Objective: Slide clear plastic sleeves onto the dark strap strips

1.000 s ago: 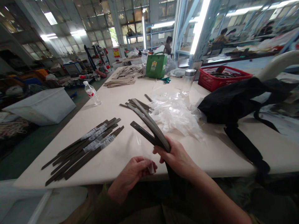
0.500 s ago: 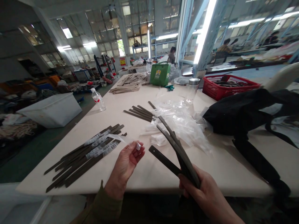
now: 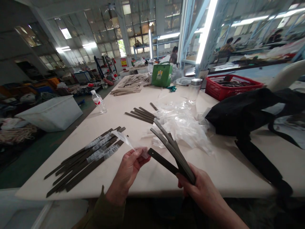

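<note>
My left hand pinches a small clear plastic sleeve, which trails up and to the left from the fingers. Wrapped round several dark flat strips is my right hand; the strips fan out at the top. One strip's tip, with a small hole, points at the sleeve's end by my left fingertips; whether they touch I cannot tell. Left of my left hand lies a pile of dark strips with crinkled plastic round their middles. Beyond my hands, a few bare strips lie beside a heap of clear plastic sleeves.
On the pale table stand a water bottle, a glass jar, a green bag and a red basket. A black bag with a strap lies at the right. People sit in the background.
The strips in my right hand have moved left, bringing one tip close to my left fingertips. The sleeve in my left hand now stretches out more visibly.
</note>
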### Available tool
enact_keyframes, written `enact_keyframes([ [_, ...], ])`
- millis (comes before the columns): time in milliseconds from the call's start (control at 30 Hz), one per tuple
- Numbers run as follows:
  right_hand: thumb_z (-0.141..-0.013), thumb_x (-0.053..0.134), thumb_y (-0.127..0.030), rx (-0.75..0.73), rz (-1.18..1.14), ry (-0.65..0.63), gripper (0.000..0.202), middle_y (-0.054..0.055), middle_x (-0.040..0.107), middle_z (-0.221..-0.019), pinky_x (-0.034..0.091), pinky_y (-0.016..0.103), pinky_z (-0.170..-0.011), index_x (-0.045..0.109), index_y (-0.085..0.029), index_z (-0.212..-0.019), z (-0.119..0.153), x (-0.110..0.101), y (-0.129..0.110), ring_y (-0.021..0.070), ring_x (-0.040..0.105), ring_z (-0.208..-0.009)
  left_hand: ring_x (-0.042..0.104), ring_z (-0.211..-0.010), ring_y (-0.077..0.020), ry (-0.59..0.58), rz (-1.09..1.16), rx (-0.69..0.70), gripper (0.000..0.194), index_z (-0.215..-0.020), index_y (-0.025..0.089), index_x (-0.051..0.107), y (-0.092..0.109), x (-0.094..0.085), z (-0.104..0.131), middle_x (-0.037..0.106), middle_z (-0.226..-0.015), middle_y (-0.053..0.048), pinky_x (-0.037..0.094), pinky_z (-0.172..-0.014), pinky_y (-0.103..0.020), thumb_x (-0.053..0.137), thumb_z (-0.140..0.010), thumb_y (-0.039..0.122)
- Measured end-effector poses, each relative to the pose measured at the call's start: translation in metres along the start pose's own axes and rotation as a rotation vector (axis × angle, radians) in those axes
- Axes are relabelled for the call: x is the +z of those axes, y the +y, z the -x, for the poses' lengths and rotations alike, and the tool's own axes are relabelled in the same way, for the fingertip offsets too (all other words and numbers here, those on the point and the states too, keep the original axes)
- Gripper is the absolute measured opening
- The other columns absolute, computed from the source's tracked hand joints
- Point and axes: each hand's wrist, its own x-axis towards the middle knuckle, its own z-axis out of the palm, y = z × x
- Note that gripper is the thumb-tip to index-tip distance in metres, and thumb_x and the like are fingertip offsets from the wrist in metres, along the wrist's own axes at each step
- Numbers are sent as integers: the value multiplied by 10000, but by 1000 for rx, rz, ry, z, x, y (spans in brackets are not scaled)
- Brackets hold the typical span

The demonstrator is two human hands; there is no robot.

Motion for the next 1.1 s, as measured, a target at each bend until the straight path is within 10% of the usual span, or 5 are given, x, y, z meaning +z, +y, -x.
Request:
enact_keyframes([
  [700, -892, 428, -445, -51, 213, 63, 248, 16, 613, -736, 407, 304, -594, 507, -212, -855, 5, -4, 3, 178, 555, -649, 660, -702, -110, 114, 99, 45, 326, -713, 135, 677, -2, 2, -15, 684, -730, -3, 562, -734, -224, 890, -566, 333],
  [1100, -890, 459, -402, -60, 128, 9, 218, 0, 619, -709, 421, 285, -569, 500, -200, -820, 2, 0, 5, 157, 569, -608, 653, -744, -115, -31, 0, 5, 273, -737, 122, 685, -4, -3, -15, 699, -779, -21, 550, -761, -235, 853, -645, 317],
])
